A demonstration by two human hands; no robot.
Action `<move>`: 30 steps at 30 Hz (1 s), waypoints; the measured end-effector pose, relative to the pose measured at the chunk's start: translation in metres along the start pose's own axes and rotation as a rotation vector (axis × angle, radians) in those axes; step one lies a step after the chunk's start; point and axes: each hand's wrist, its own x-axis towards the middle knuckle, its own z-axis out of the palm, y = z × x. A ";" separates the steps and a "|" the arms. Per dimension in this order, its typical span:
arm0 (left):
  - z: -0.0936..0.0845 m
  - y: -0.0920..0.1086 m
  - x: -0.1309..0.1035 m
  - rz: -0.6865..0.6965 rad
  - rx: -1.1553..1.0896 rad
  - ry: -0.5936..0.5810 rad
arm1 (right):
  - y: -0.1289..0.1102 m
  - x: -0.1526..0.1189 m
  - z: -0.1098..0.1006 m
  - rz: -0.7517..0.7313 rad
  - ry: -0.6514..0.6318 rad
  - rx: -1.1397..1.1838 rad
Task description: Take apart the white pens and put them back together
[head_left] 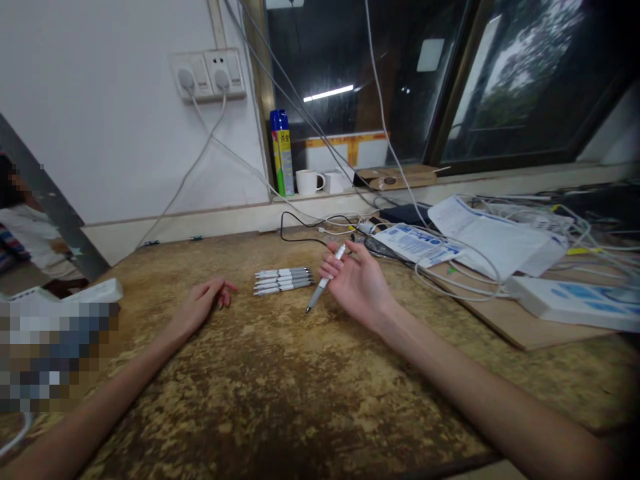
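Note:
My right hand (363, 283), palm turned up, is closed around a white and grey pen (326, 279). The pen slants, its dark tip pointing down and left above the tabletop. Just left of it, several similar pens (283, 281) lie side by side in a row on the worn wooden table (260, 393). My left hand (203, 303) rests on the table to the left of that row, apart from the pens. Its fingers are loosely bent and slightly apart, with nothing in them.
Tangled white cables, plastic packets (500, 233) and a white box (575, 303) crowd the right side. A spray can (283, 153) and a white mug (307, 182) stand on the window sill. At far left are a power strip (100, 291) and part of another person (33, 233).

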 end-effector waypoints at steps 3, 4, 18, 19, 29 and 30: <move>0.000 0.003 -0.001 -0.007 -0.038 -0.022 | 0.000 0.007 -0.004 -0.027 0.004 -0.049; -0.001 0.004 -0.002 -0.002 -0.057 -0.032 | 0.000 0.009 -0.004 -0.036 -0.001 -0.061; -0.002 0.026 -0.032 0.091 0.205 -0.086 | 0.006 0.016 0.015 -0.004 0.045 -0.149; -0.001 0.027 -0.034 0.113 0.237 -0.074 | 0.009 0.018 0.019 0.007 0.044 -0.149; 0.012 0.041 -0.043 0.171 0.376 -0.101 | 0.020 0.010 0.007 0.018 0.097 -0.250; 0.013 0.043 -0.044 0.171 0.384 -0.103 | 0.019 0.009 0.005 0.001 0.112 -0.269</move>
